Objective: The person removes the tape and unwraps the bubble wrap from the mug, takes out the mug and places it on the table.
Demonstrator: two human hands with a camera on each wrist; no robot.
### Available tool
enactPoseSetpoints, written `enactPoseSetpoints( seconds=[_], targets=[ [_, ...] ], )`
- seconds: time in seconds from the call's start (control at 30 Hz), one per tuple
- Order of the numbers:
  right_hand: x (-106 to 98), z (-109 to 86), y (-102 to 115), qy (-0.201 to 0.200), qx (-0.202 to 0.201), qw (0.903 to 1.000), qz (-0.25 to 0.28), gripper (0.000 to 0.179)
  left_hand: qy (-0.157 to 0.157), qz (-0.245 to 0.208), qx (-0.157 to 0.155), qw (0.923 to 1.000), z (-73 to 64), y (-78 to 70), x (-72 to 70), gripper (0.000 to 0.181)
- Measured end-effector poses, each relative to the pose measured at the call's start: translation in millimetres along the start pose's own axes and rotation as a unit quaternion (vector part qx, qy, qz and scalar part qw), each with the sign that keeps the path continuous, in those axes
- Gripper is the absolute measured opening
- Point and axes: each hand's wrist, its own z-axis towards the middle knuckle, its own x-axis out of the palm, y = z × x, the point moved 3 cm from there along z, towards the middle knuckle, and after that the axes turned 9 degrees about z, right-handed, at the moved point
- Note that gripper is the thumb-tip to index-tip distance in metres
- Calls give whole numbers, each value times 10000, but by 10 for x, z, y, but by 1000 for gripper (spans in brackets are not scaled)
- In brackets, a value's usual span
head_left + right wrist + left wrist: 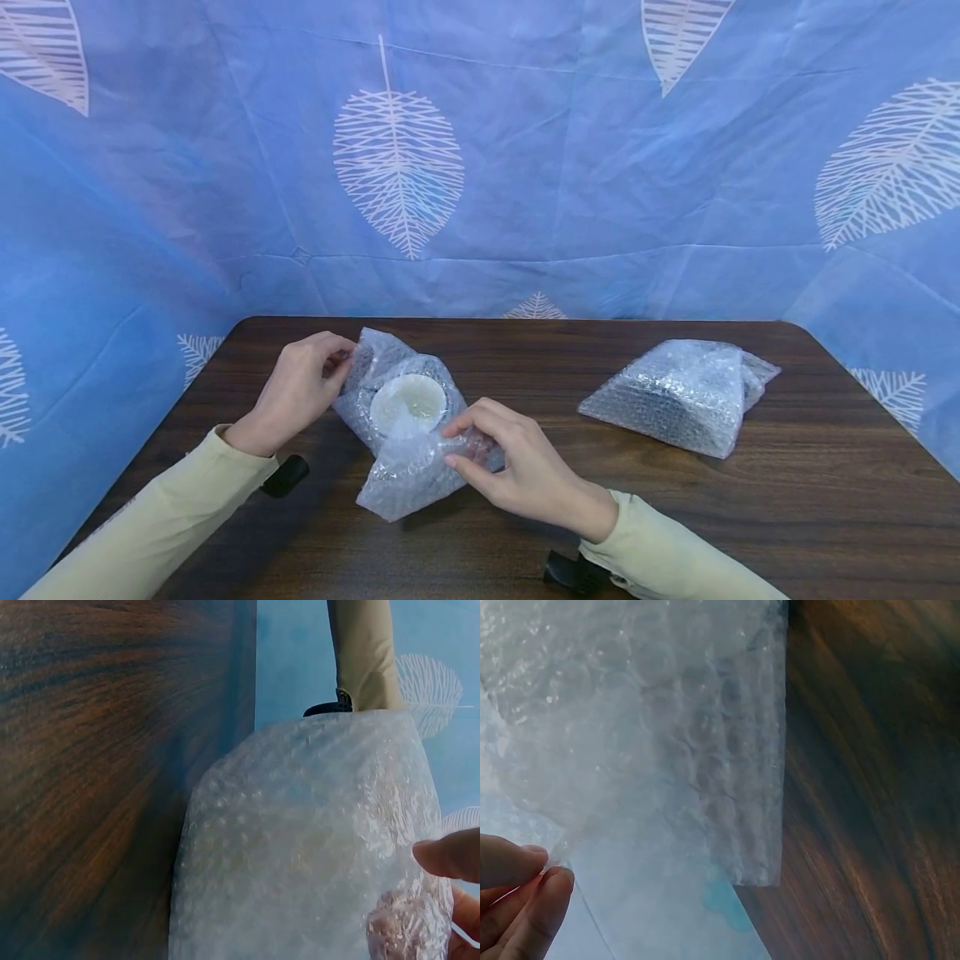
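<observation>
A sheet of bubble wrap (pixel 408 483) lies partly folded on the table, left of the middle. Within its folds shows a round white dish-like thing (pixel 386 400), its lower part covered by the film; its exact kind is unclear. My left hand (pixel 300 379) pinches the upper left edge of the wrap between thumb and fingertips (pixel 551 896). On the other side my right hand (pixel 517 462) holds the wrap's right part, thumb (pixel 450 855) on the near face and fingers at its edge. Crinkled clear film (pixel 405 922) shows close to that thumb.
A second bubble-wrapped bundle (pixel 675 396) sits on the right side of the dark wooden table (pixel 810 500). Behind the table hangs a blue cloth (pixel 525 167) with white leaf prints. Each wrist carries a black device (pixel 285 477).
</observation>
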Motion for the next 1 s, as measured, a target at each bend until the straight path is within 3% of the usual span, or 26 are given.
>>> enactPoseSetpoints(
  seconds=[0.3, 0.67, 1.0],
  targets=[
    [-24, -41, 0, 274, 12, 9996, 105, 19, -47, 3, -50, 10000, 8, 34, 28, 15],
    [-27, -78, 28, 513, -398, 9979, 67, 18, 4, -16, -118, 9999, 18, 84, 77, 15],
    [-13, -127, 30, 669, -529, 9963, 100, 20, 58, 8, -104, 9999, 27, 128, 97, 13]
  ],
)
